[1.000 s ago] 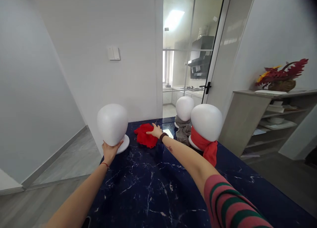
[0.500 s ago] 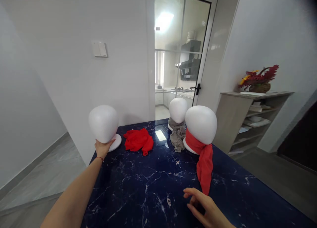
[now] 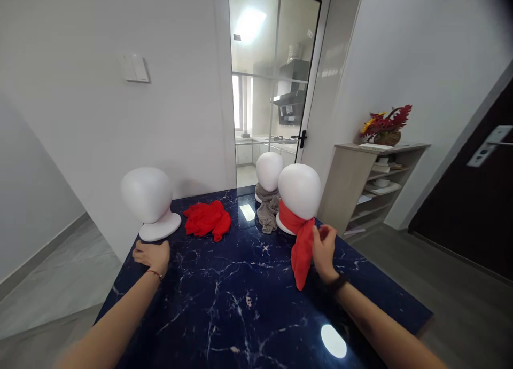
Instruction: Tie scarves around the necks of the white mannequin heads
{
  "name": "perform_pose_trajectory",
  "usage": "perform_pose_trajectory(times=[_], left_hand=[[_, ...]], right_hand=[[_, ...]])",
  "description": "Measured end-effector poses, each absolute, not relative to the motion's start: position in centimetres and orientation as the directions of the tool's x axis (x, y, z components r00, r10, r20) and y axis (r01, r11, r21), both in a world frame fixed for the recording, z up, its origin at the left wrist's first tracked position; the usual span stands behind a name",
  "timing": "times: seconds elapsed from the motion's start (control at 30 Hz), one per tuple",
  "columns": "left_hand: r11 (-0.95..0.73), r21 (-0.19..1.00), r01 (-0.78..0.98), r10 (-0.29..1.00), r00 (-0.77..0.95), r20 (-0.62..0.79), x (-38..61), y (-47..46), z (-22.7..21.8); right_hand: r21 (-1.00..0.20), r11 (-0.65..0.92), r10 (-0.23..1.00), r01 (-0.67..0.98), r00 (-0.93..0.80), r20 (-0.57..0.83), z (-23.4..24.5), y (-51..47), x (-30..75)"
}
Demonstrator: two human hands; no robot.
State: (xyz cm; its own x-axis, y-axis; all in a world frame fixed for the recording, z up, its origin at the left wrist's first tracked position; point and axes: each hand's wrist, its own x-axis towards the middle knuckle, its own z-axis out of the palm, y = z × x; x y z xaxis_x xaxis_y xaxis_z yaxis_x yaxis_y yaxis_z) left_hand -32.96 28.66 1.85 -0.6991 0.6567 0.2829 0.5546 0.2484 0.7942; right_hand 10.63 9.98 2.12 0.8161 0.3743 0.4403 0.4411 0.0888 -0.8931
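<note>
A bare white mannequin head point(image 3: 148, 195) stands upright on its round base at the left end of the table. My left hand point(image 3: 152, 256) is just in front of that base, off the head's neck, with its thumb and fingers apart. At the right, another white mannequin head point(image 3: 300, 190) wears a red scarf point(image 3: 303, 251) knotted round its neck, one end hanging down onto the table. Beside the knot is my right hand point(image 3: 324, 246), fingers bent and apart; whether they touch the cloth is hard to see.
A crumpled red cloth point(image 3: 207, 219) lies between the heads. Farther back, a third mannequin head point(image 3: 270, 171) wears a grey scarf point(image 3: 267, 214). The dark blue marbled table point(image 3: 224, 299) has a wall and glass door point(image 3: 276, 64) behind it. A shelf unit point(image 3: 348, 182) stands beyond, right.
My left hand has let go of the left head's neck and drawn back toward me. My right hand has moved forward to the red scarf's knot. The view has turned slightly right.
</note>
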Motion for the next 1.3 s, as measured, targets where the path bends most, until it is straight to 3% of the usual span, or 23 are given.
perform_pose_trajectory(times=[0.07, 0.13, 0.3, 0.43, 0.5, 0.77, 0.93, 1.1, 1.3], left_hand=[[0.197, 0.787, 0.585, 0.678, -0.661, 0.322, -30.5, 25.7, 1.3], [0.116, 0.780, 0.616, 0.714, -0.597, 0.365, -27.5, 22.5, 0.8], [-0.330, 0.754, 0.568, 0.824, -0.216, 0.523, -20.7, 14.8, -0.4], [-0.527, 0.707, 0.472, 0.838, 0.149, 0.526, -19.3, 11.9, -0.7], [-0.568, 0.696, 0.438, 0.821, 0.245, 0.516, -19.3, 11.5, -0.6], [-0.549, 0.718, 0.428, 0.829, 0.166, 0.534, -19.7, 11.6, 0.0], [-0.580, 0.694, 0.427, 0.808, 0.193, 0.556, -19.6, 11.0, 0.7], [-0.593, 0.690, 0.415, 0.799, 0.201, 0.567, -19.7, 9.7, 2.6], [-0.514, 0.784, 0.349, 0.854, 0.123, 0.505, -22.0, 8.2, 3.3]], right_hand=[[-0.888, 0.101, 0.248, 0.448, 0.853, 0.458, 2.1, 12.7, 13.0], [-0.908, 0.082, 0.238, 0.411, 0.877, 0.419, 1.4, 14.4, 14.5], [-0.940, 0.045, 0.422, 0.338, 0.846, 0.325, -1.1, 14.9, 15.7], [-0.957, 0.064, 0.498, 0.281, 0.822, 0.275, -1.6, 14.8, 16.3], [-0.971, 0.086, 0.509, 0.224, 0.828, 0.236, -1.5, 15.1, 16.6], [-0.953, 0.282, 0.548, -0.115, 0.834, 0.061, -0.4, 15.4, 16.8], [-0.913, 0.355, 0.626, -0.201, 0.777, 0.072, 1.9, 13.9, 13.9], [-0.870, 0.326, 0.831, -0.371, 0.551, 0.076, 3.6, 11.7, 4.9], [-0.896, 0.201, 0.949, -0.395, 0.304, 0.079, 3.1, 8.7, -5.7]])
